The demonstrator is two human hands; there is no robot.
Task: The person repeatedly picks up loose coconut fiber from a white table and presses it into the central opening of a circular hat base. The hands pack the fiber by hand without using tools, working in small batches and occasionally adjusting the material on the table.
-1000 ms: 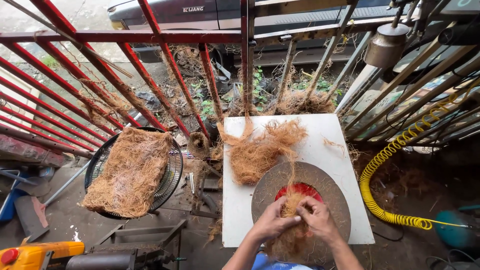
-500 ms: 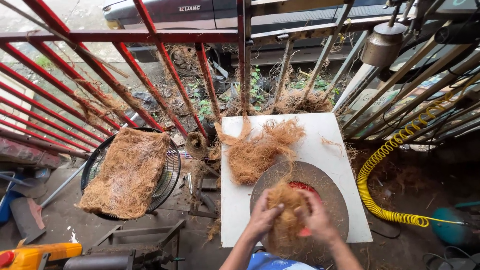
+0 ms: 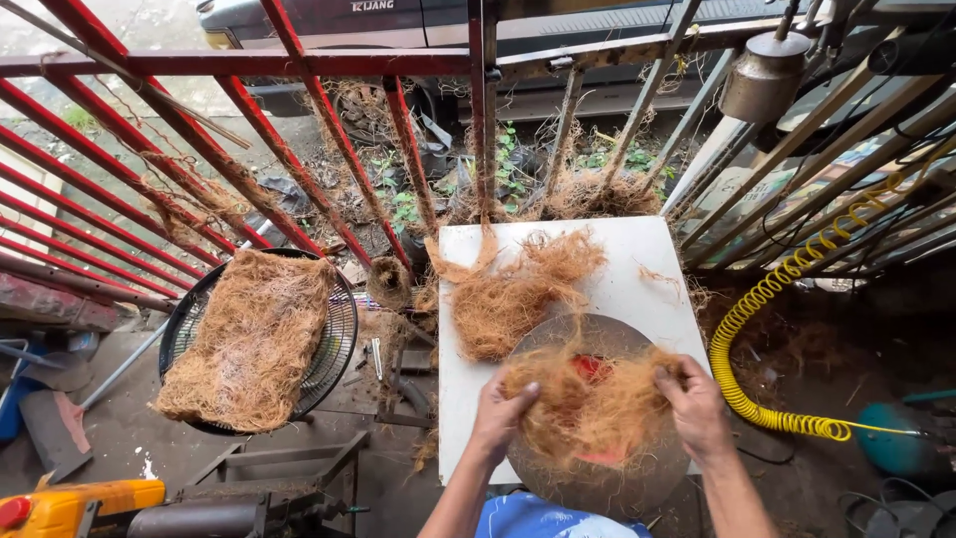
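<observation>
A wad of brown coconut fibre (image 3: pixel 590 406) is stretched between my two hands above a round grey disc (image 3: pixel 617 476) with a red centre (image 3: pixel 592 367). My left hand (image 3: pixel 501 410) grips the wad's left edge and my right hand (image 3: pixel 691 406) grips its right edge. The disc lies on a white tabletop (image 3: pixel 627 261). A loose pile of the same fibre (image 3: pixel 513 289) lies on the table just beyond the disc.
A flat fibre mat (image 3: pixel 251 339) rests on a round black wire grille (image 3: pixel 337 344) at left. Red metal bars (image 3: pixel 299 159) run across the back. A coiled yellow air hose (image 3: pixel 762 329) hangs at right. An orange tool (image 3: pixel 60 506) sits at bottom left.
My hands lifted the fibre clump off the disc's centre and pulled apart sideways, spreading the wad wider over the disc.
</observation>
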